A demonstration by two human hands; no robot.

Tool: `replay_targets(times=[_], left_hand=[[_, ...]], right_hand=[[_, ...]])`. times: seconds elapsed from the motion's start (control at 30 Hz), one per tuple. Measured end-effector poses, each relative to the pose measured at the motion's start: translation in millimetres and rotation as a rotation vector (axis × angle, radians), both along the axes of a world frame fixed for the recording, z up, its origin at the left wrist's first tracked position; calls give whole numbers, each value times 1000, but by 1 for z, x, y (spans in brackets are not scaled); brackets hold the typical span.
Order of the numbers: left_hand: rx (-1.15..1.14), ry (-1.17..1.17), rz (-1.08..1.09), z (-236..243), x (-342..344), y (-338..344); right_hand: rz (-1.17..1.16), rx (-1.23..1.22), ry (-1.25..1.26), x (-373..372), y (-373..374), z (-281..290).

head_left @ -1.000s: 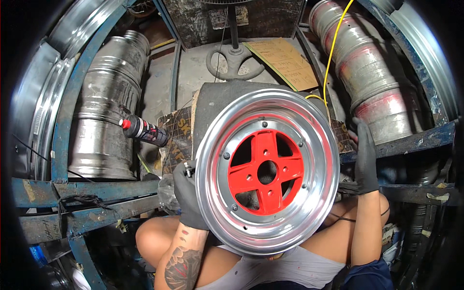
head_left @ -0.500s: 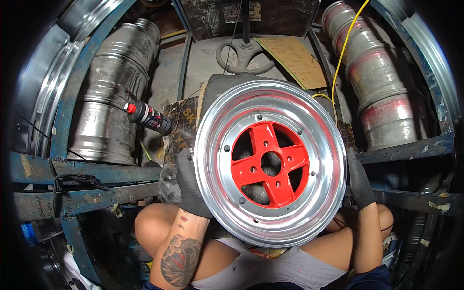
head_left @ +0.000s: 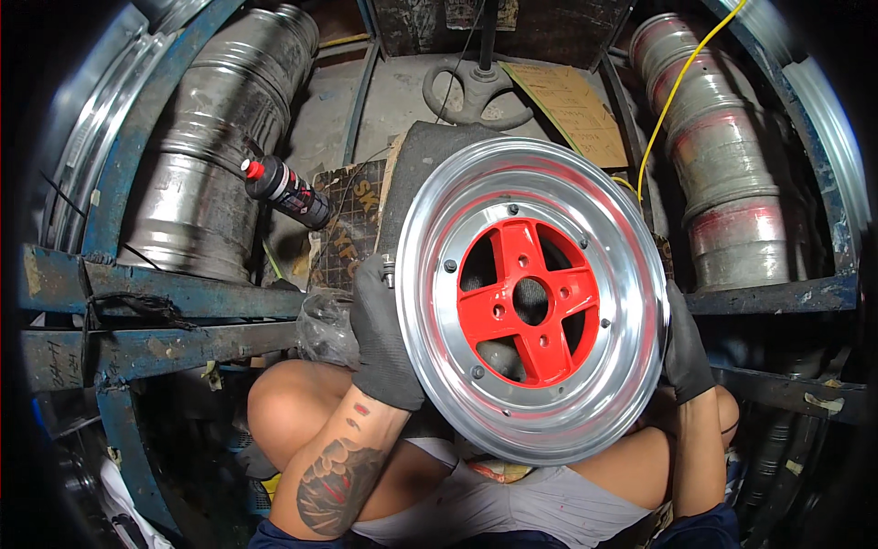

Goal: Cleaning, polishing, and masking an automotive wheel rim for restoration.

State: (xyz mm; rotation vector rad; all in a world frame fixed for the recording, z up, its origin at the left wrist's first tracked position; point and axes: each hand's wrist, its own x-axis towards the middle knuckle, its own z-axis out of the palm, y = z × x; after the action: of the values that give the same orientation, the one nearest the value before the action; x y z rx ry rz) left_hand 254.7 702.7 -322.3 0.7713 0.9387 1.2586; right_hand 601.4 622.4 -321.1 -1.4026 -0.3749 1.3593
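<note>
A polished silver wheel rim (head_left: 430,366) with a red four-spoke centre (head_left: 479,313) is tilted above my lap. Dark bolts sit in several holes around the red part. My left hand (head_left: 382,339), in a dark grey glove, grips the rim's left edge. A small metal bolt or fitting (head_left: 389,271) shows at its fingers, beside the rim. My right hand (head_left: 686,352), gloved too, holds the right edge; the rim hides part of its fingers. Under the wheel's far side lies a dark grey cloth (head_left: 402,201) over a board.
A dark bottle (head_left: 285,194) with a red cap lies to the left. Stacked metal barrels (head_left: 201,174) stand inside blue frames on the left, more barrels (head_left: 722,174) on the right. A steering-wheel-shaped handle (head_left: 480,96), cardboard (head_left: 567,110) and a yellow cable (head_left: 666,110) lie beyond.
The wheel has shifted slightly right and turned so its face looks narrower. My hands have moved with it, and the metal fitting by my left fingers shows more clearly. The view has shifted too.
</note>
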Motion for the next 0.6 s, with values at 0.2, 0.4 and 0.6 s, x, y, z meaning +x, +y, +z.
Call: replay_targets(times=[0.2, 0.4, 0.6], left_hand=[[-33, -301, -3, 7, -11, -6], [-263, -89, 81, 10, -29, 21], [-268, -416, 87, 22, -9, 51]], right_hand=[[91, 78, 88, 15, 0, 0], [106, 102, 199, -2, 26, 37], [2, 410, 136, 10, 36, 26]])
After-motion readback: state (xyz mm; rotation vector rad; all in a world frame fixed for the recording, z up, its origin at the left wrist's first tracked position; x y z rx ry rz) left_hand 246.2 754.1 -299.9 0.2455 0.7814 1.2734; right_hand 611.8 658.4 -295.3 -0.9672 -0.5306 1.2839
